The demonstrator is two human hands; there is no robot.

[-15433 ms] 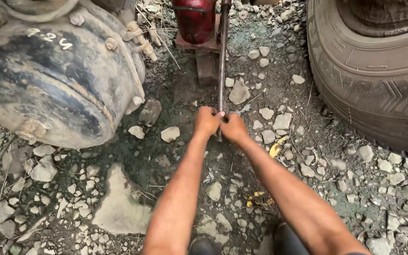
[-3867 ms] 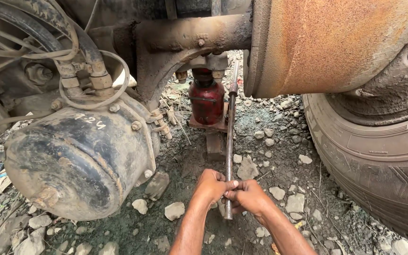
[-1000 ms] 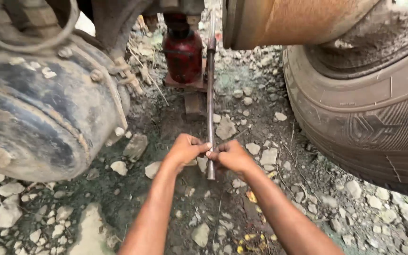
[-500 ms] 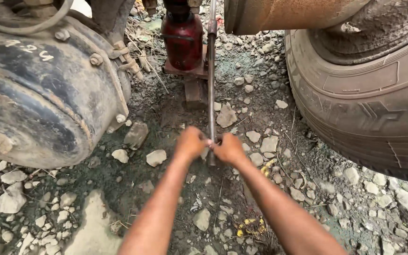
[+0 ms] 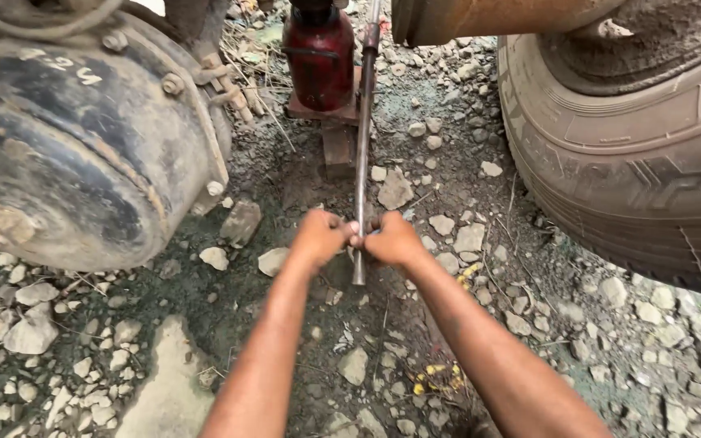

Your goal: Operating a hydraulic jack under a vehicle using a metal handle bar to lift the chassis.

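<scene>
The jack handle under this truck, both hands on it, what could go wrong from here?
The red bottle jack stands on a small plate over loose gravel, so it might shift or tilt. Both hands, left hand and right hand, grip the thin metal bar near its end; a slip could drive knuckles into stones.

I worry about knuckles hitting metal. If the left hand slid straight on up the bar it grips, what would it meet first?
Probably the red jack where the bar ends; the left hand has bare bar until there.

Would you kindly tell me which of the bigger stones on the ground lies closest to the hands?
The pale stone just beside the left hand; the grey stone by the bar lies farther up.
</scene>
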